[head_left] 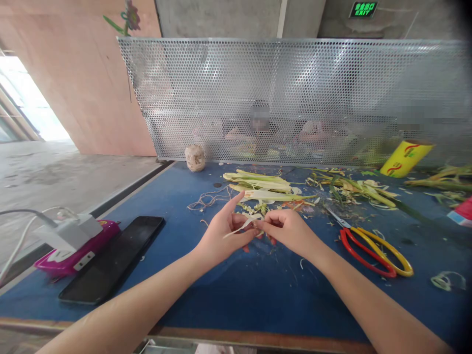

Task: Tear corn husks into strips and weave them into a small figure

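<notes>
Over the middle of the blue table, my left hand is closed in a pinch on a thin, pale plant strip, with its index finger stretched up and forward. My right hand meets it from the right, thumb and fingers pinched together at the strip's other end. Where the fingertips come together, the strip is partly hidden. Just beyond the hands lie long pale green stalks with small scraps around them. A pair of scissors with one red and one yellow handle rests partly open to the right of my right hand.
On the left lie a black phone and a magenta power strip with white plugs. A yellow roll and a wrapped ball of twine stand near a perforated metal screen. Another person sits behind it. More plant scraps spread rightward.
</notes>
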`<state>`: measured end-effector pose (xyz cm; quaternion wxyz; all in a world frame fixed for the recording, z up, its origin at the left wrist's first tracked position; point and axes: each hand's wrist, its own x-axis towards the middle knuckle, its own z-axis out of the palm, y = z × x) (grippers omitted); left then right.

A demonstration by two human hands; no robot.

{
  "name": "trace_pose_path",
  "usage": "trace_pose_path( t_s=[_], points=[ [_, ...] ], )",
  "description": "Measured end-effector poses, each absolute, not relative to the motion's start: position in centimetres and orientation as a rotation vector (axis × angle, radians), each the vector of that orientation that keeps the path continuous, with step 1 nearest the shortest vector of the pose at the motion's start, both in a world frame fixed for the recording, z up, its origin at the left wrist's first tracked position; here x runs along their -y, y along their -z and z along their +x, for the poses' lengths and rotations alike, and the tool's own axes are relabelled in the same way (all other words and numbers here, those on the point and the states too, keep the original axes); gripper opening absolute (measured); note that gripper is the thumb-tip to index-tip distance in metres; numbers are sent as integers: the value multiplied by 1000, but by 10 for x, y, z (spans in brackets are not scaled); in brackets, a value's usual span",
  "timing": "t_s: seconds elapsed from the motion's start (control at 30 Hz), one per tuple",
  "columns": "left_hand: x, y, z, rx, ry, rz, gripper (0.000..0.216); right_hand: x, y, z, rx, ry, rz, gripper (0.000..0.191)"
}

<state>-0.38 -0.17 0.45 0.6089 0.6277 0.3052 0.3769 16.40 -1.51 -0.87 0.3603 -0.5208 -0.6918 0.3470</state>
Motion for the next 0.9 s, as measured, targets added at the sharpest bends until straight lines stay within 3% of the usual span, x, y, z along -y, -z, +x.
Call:
trace_pose_path(
  t_s=[0.2,0.37,0.67,0.9],
  points=[
    [5,-7,-3,-706,-919,1453,95,18,5,161,1704,-1057,-1270,41],
    [5,-8,-3,-711,-924,1454,95,19,4,157,1622,-1145,-1187,31],
    [2,-8,-1,-828,-925,1364,117,19,8,153,1259,-1369,-1099,22],
    [1,-6,-2,-816,-765,1388,121,18,9,153,1224,-1241,-1049,17]
  ],
)
